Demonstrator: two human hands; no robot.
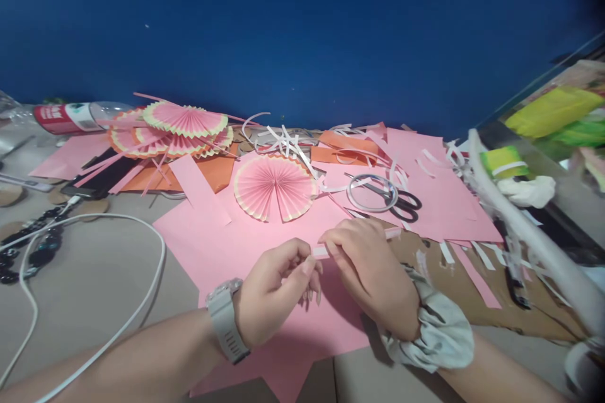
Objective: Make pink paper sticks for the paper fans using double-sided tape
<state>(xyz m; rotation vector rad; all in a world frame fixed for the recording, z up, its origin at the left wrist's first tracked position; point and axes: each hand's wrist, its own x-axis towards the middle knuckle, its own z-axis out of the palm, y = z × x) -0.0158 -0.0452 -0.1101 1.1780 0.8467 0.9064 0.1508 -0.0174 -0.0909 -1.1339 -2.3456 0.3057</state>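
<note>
Between my two hands runs a narrow pink paper strip (320, 252) with a whitish band along it. My left hand (281, 283), wearing a grey watch, pinches its left end between thumb and fingers. My right hand (366, 267), with a pale scrunchie at the wrist, closes over the strip, whose far end pokes out past the knuckles. Below both hands lies pink paper (283, 340). Just beyond them rests a pleated pink paper fan (275, 189) with yellow edging, opened nearly to a full circle. Black-handled scissors (407, 204) and a tape roll (372, 193) lie beyond my right hand.
More pleated fans (184, 123) are stacked at the back left near a plastic bottle (70, 118). White paper curls (288, 145) lie along the blue wall. A white cable (161, 252) loops at left. Cardboard (425, 277) and a white curved bar (529, 233) are at right.
</note>
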